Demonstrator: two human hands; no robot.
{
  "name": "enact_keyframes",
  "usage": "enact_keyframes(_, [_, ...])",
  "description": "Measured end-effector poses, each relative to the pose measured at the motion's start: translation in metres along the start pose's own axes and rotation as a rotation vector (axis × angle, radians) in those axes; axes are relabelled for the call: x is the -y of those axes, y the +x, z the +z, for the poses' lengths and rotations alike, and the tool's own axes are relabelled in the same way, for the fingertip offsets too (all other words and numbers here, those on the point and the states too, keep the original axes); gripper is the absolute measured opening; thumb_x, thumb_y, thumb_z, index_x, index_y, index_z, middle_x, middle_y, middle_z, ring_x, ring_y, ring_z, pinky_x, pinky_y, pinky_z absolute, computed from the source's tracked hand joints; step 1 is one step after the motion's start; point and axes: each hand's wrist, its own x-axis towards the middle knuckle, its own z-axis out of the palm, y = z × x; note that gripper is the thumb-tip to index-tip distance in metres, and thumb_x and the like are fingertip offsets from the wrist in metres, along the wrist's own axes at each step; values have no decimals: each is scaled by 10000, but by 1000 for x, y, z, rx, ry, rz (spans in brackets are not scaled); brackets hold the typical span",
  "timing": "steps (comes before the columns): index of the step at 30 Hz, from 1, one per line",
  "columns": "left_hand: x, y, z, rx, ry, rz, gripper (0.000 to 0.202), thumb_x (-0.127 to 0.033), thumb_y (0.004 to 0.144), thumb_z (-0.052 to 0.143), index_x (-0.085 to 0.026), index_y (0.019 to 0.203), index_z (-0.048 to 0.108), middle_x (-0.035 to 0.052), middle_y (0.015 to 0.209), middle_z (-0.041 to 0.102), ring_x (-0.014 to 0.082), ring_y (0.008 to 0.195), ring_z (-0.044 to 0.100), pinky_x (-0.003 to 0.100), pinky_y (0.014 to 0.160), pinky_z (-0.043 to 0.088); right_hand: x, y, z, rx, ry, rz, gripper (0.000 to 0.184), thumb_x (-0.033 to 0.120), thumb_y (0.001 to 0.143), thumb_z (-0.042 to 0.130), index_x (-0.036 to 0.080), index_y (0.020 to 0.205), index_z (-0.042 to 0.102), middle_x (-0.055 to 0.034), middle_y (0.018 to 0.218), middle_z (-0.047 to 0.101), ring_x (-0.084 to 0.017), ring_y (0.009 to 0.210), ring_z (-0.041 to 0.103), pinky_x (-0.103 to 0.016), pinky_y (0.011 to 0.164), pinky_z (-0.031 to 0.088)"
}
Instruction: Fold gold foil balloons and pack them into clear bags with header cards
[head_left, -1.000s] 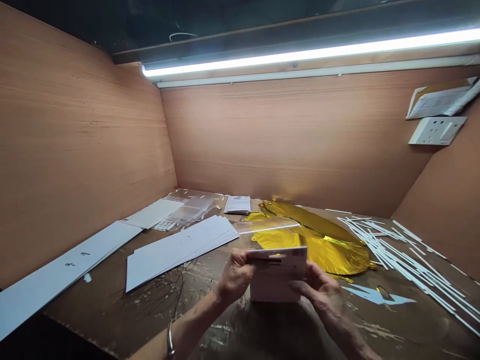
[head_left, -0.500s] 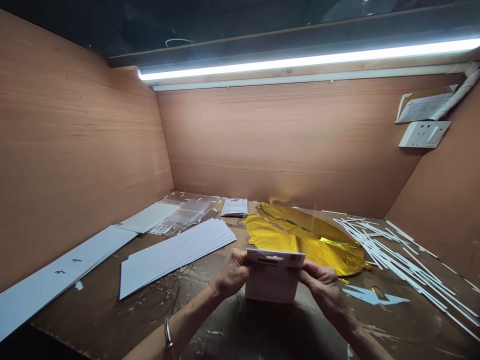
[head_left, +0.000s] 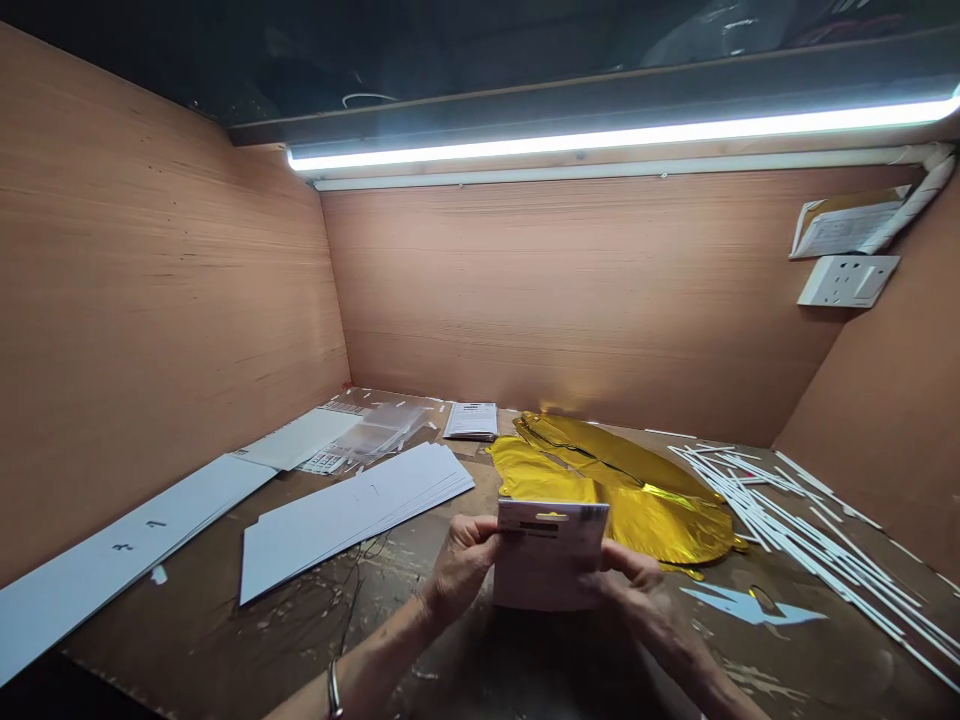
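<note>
A flat white package (head_left: 547, 565) with a hang hole at its top and dark print below it is held upright above the table. My left hand (head_left: 463, 560) pinches its left edge near the top. On its right side my right hand (head_left: 637, 590), somewhat blurred, has its fingers against the edge. Just behind the package lies gold foil (head_left: 660, 515), flat shiny sheets or deflated balloons with small tabs. A stack of similar printed white packages (head_left: 471, 420) rests by the back wall.
White card strips (head_left: 352, 515) lie fanned at left, with longer white boards (head_left: 150, 540) along the left wall. Clear plastic bags (head_left: 386, 432) sit behind them. Many thin white sticks (head_left: 810, 545) and a cut blue-white sheet (head_left: 754, 605) spread at right. A socket (head_left: 847, 281) is on the wall.
My right hand has shifted slightly lower along the package's right edge, with the fingers moving. The left hand keeps its pinch. The view has tilted up a little.
</note>
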Motion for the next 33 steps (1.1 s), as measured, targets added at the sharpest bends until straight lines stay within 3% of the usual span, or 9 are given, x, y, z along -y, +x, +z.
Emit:
enact_keyframes(3, [8, -3, 1, -5, 1, -15, 261, -308, 748, 571, -117, 886, 683, 48, 785, 668, 194, 770, 562, 285, 720, 420, -3, 2, -1, -18, 53, 0, 266, 396, 685, 583, 170, 779, 686, -47, 745, 627, -216, 774, 545, -311, 715, 437])
enact_keyframes(8, [30, -14, 0, -18, 35, -128, 299, -358, 752, 546, -114, 847, 691, 32, 758, 669, 187, 706, 570, 262, 642, 436, -28, 2, 0, 66, 3, -44, 262, 395, 715, 555, 167, 661, 672, -28, 698, 606, -178, 690, 524, -279, 653, 424])
enact_keyframes(14, [48, -13, 1, -44, 9, -122, 246, -308, 704, 590, -119, 835, 678, 44, 788, 673, 208, 766, 585, 290, 710, 451, -28, 5, 1, 17, -215, -107, 271, 366, 738, 505, 160, 621, 637, -11, 681, 603, -164, 688, 525, -257, 643, 405])
enact_keyframes(18, [55, -1, 1, -253, -4, -220, 338, -360, 668, 595, -118, 904, 589, 51, 767, 660, 206, 704, 604, 315, 676, 472, -26, 21, 12, -88, -424, 21, 219, 334, 726, 516, 154, 733, 641, 5, 677, 627, -133, 625, 548, -200, 520, 377])
enact_keyframes(21, [49, 11, -3, -384, 292, -394, 565, -439, 618, 596, -88, 1047, 481, 89, 786, 645, 253, 714, 613, 373, 666, 480, -29, 43, 8, -172, -564, 80, 250, 387, 649, 611, 180, 786, 642, 24, 640, 628, -119, 572, 546, -189, 483, 353])
enact_keyframes(24, [38, 15, -10, -316, 877, -417, 681, -523, 625, 541, -48, 1106, 458, 179, 967, 594, 324, 892, 570, 445, 754, 442, -30, 52, -25, -307, -739, 104, 311, 423, 674, 593, 206, 897, 617, -9, 803, 643, -149, 738, 563, -219, 623, 387])
enact_keyframes(27, [33, 10, -14, -122, 1311, -180, 725, -572, 637, 501, -106, 1190, 451, 186, 1238, 439, 350, 1141, 393, 495, 879, 357, -34, 42, -90, -507, -932, 174, 354, 388, 751, 520, 198, 1049, 541, -80, 1047, 571, -201, 993, 478, -294, 833, 330])
enact_keyframes(30, [38, 9, -13, 186, 1495, 12, 757, -632, 624, 496, -189, 1235, 436, 125, 1346, 316, 334, 1253, 195, 533, 976, 210, -48, 18, -164, -686, -1107, 345, 395, 378, 758, 506, 147, 1078, 515, -162, 1107, 511, -297, 1053, 417, -419, 849, 292])
enact_keyframes(33, [45, 12, -10, 384, 1540, -33, 682, -625, 714, 392, -196, 1244, 420, 119, 1337, 302, 327, 1242, 218, 546, 970, 209, -69, -7, -217, -741, -1222, 508, 323, 353, 718, 558, 112, 931, 591, -197, 997, 556, -334, 980, 466, -443, 786, 314])
